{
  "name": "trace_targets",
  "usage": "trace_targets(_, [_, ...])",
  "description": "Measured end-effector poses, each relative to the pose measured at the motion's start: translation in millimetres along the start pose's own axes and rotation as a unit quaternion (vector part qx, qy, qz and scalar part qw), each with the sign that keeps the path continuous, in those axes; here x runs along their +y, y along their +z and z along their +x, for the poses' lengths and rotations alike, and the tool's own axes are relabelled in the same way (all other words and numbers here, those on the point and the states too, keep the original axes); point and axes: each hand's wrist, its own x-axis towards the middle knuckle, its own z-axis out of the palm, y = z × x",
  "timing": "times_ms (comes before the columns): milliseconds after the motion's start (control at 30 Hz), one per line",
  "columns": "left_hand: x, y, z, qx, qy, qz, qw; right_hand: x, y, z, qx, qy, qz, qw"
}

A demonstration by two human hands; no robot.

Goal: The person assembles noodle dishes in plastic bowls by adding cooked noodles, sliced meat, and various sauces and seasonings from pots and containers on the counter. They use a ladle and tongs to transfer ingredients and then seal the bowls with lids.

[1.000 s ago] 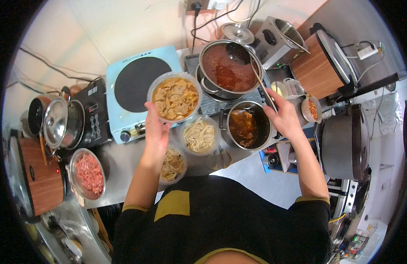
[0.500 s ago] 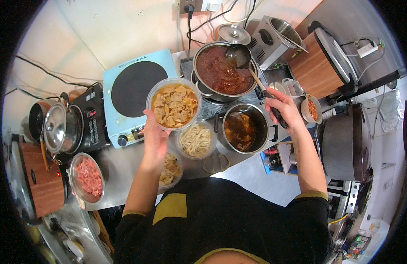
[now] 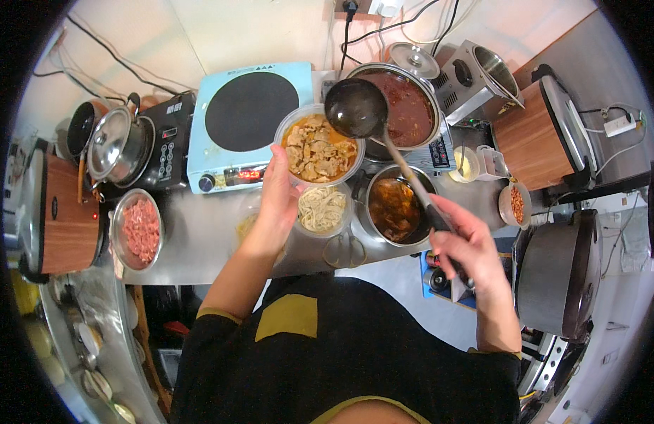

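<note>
My left hand (image 3: 278, 191) holds up a clear plastic bowl (image 3: 317, 147) of sliced meat in orange broth, gripping its near rim. My right hand (image 3: 462, 242) grips the long handle of a dark ladle (image 3: 354, 108). The ladle's cup hangs at the bowl's right rim, between the bowl and a large pot of red soup (image 3: 406, 104). Below the bowl on the steel counter sit a clear bowl of pale noodles (image 3: 322, 209) and a smaller pot of brown stew (image 3: 394, 209).
A light-blue induction hob (image 3: 247, 124) stands left of the bowl. Further left are a black hob with a lidded steel pot (image 3: 119, 145), a wood-sided cooker (image 3: 64, 218) and a metal bowl of raw minced meat (image 3: 138, 230). Other cookers (image 3: 546, 131) stand at the right.
The ladle has left the red soup pot and swung left to the rim of the held bowl. My right hand drew back toward me; the bowl stayed raised.
</note>
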Motion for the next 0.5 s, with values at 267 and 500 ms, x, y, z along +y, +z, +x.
trace_targets(267, [-15.2,6.8,-14.4,-0.004,0.01,-0.014,1.0,32.2,2.4,-46.8,0.015,-0.133,-0.197,0.971])
trace_targets(500, [-7.6,-25.3,-37.4,0.027,0.015,0.029,0.999,74.9,-13.2,-89.8,0.1,0.044,-0.086,0.99])
